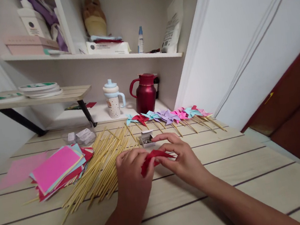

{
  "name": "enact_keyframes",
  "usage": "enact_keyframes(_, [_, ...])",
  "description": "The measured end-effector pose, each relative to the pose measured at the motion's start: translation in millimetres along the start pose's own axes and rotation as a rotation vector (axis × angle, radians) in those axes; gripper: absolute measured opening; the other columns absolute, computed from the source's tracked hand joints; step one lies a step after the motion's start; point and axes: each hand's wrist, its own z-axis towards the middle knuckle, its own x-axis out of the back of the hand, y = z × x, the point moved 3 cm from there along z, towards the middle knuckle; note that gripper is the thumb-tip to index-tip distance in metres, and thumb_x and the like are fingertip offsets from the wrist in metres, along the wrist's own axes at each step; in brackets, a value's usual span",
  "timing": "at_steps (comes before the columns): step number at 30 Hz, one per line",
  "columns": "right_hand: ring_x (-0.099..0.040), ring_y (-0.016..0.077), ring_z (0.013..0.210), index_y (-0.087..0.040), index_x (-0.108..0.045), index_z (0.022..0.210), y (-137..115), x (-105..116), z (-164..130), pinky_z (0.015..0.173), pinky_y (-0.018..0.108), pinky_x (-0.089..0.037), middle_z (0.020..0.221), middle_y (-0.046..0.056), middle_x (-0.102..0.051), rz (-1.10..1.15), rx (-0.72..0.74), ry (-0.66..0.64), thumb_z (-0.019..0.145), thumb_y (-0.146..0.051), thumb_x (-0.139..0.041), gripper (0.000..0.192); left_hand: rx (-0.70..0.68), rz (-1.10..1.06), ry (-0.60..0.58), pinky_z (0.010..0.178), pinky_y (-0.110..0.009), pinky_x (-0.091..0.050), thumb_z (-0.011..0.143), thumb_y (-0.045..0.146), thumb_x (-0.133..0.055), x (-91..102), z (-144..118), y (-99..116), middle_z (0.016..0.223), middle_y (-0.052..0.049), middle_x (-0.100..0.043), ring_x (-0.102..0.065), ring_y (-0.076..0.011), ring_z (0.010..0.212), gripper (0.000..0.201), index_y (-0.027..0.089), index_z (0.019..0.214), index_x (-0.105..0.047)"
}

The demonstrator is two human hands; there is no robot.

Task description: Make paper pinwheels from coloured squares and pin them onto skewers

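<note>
Both my hands hold a folded piece of red paper (156, 156) just above the wooden table (230, 175). My left hand (132, 177) pinches its left side. From the right, my right hand (179, 156) grips its upper edge with fingers curled. Directly behind the paper stands a small open white box of pins (147, 138). A spread of thin wooden sticks (104, 163) lies to the left of my hands. A stack of coloured paper squares (56, 168), pink on top, sits further left.
A row of finished paper pinwheels on sticks (171, 117) lies at the back of the table. Behind them stand a red jug (145, 92) and a spotted cup with a blue lid (113, 99). Shelves with boxes rise above; a white wall is on the right.
</note>
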Motion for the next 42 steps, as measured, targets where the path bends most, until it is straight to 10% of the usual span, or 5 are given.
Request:
enact_keyframes(7, [-0.066,0.021,0.075,-0.017,-0.075,0.08,23.1,-10.5,0.8,0.075,0.034,-0.05,0.082,0.006,-0.074,0.744,-0.561,0.126,0.066,-0.029,-0.08,0.019,0.366,-0.493,0.178,0.105,-0.046,-0.037,0.084,0.044,-0.062,4.3,1.6,-18.1,0.133,-0.011,-0.053,-0.05,-0.0274,0.124,0.058,0.025,0.136,-0.046])
enact_keyframes(14, [-0.064,0.0161,0.062,-0.013,-0.076,0.076,24.6,-13.8,-0.4,0.064,0.028,-0.048,0.073,0.006,-0.075,0.938,-0.639,0.166,0.06,-0.027,-0.083,0.022,0.682,-0.792,0.088,0.11,-0.052,-0.033,0.059,0.044,-0.083,-31.9,-6.1,-30.1,0.141,-0.017,-0.049,-0.046,-0.0337,0.132,0.098,0.022,0.143,-0.039])
enact_keyframes(24, [-0.061,0.0141,0.057,-0.012,-0.076,0.072,17.1,-20.4,-4.4,0.061,0.027,-0.046,0.068,0.005,-0.074,0.944,-0.637,0.045,0.058,-0.026,-0.083,0.021,1.022,-1.008,-0.144,0.083,-0.036,-0.054,0.061,0.037,-0.083,-18.2,-3.5,-6.3,0.091,-0.009,-0.078,-0.072,-0.0267,0.092,0.042,0.015,0.096,-0.073])
enact_keyframes(42, [-0.063,0.0164,0.076,-0.02,-0.067,0.097,19.0,-18.4,-5.3,0.075,0.029,-0.047,0.084,0.001,-0.071,0.835,-0.548,0.032,0.079,-0.046,-0.072,0.032,1.03,-1.041,-0.096,0.073,-0.027,-0.051,0.071,0.037,-0.077,-18.6,-4.9,-18.8,0.081,-0.005,-0.076,-0.066,-0.0154,0.073,0.027,0.015,0.086,-0.075])
